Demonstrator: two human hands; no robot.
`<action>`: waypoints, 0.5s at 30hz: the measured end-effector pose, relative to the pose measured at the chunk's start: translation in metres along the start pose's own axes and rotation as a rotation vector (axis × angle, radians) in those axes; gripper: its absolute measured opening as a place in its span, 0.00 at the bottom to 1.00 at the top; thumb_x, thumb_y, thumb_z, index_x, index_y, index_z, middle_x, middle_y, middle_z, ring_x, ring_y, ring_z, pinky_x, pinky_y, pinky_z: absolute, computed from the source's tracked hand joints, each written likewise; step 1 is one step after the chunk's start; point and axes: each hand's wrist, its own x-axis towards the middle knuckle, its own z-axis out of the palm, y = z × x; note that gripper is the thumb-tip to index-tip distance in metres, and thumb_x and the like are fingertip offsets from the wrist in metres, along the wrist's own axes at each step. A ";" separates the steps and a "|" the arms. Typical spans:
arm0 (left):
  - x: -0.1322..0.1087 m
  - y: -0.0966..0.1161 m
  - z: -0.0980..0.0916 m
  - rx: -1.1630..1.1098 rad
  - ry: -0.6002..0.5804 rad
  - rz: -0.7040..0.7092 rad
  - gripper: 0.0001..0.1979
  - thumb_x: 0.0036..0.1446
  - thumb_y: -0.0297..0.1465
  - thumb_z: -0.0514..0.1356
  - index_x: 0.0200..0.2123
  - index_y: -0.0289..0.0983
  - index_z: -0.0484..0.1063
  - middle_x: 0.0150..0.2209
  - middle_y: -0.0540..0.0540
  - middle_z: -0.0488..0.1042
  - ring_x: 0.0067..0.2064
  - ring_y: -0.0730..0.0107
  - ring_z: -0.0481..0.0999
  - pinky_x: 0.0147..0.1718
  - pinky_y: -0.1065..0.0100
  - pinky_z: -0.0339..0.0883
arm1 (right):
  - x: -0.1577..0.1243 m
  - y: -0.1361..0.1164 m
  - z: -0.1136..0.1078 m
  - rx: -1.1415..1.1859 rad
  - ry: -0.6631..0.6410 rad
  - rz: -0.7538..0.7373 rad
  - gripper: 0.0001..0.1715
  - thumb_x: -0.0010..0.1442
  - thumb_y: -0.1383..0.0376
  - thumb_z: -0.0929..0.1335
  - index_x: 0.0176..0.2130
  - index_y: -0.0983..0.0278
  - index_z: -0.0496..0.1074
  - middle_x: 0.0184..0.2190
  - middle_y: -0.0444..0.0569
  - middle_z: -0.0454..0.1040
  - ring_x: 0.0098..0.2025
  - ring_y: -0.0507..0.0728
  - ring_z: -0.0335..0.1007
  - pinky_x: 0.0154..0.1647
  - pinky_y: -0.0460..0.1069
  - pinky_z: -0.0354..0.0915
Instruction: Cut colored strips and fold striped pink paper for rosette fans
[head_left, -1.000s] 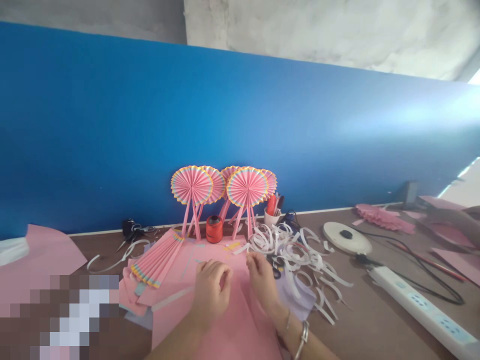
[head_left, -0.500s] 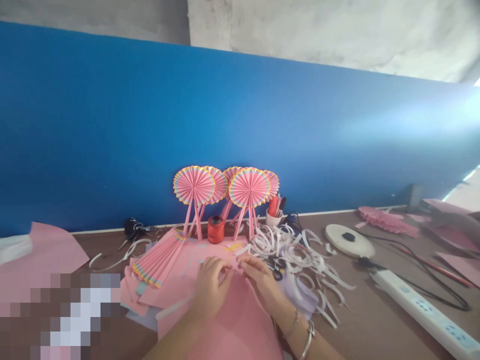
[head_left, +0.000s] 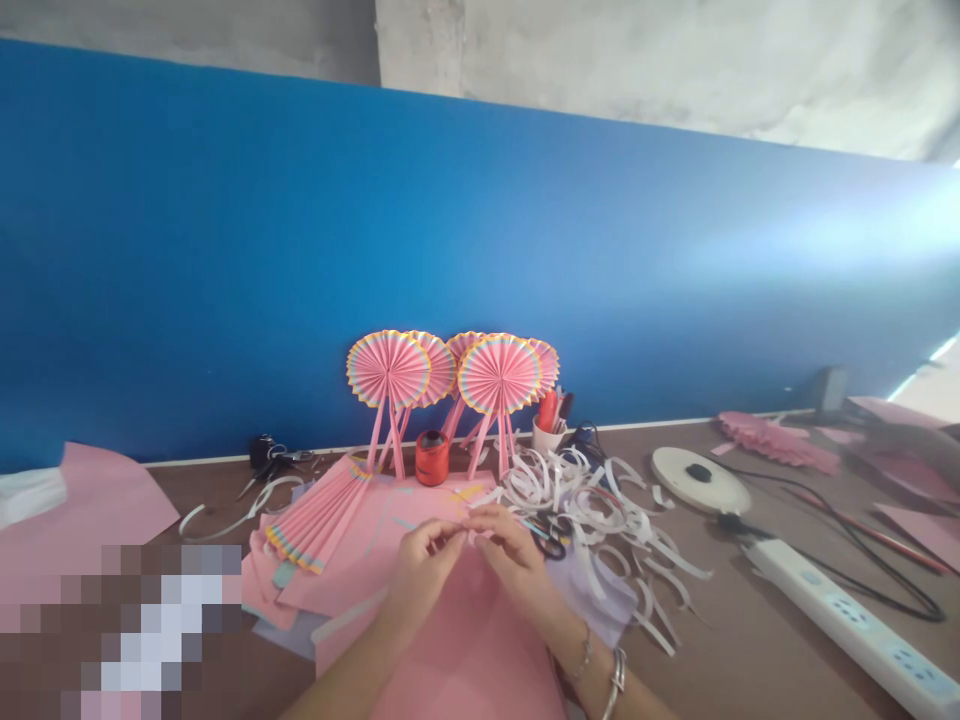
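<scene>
My left hand [head_left: 426,562] and my right hand [head_left: 514,560] meet fingertip to fingertip above pink paper [head_left: 465,660]. Both are closed in a pinch on something small and pale that I cannot make out. Left of them a pleated pink strip [head_left: 322,520] with yellow and blue edges lies fanned out. Behind the hands stands a red spool of thread [head_left: 432,460]. Several round pink folded fans [head_left: 388,369] on pink legs lean at the blue partition.
Curled white strips [head_left: 600,500] and scissors [head_left: 553,545] lie right of my hands. Farther right are a round white device [head_left: 697,480], a power strip [head_left: 855,620] and black cable. Black scissors [head_left: 270,458] and pink sheets [head_left: 112,500] are at left.
My hands have come closer together, and their fingertips now meet. The right hand has moved slightly left.
</scene>
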 end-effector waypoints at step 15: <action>-0.001 0.004 -0.002 0.013 0.013 -0.010 0.13 0.50 0.39 0.56 0.22 0.36 0.69 0.21 0.52 0.67 0.24 0.73 0.62 0.25 0.72 0.55 | 0.000 0.005 -0.002 -0.354 0.130 -0.041 0.19 0.57 0.67 0.62 0.48 0.60 0.69 0.38 0.50 0.72 0.35 0.54 0.68 0.34 0.49 0.66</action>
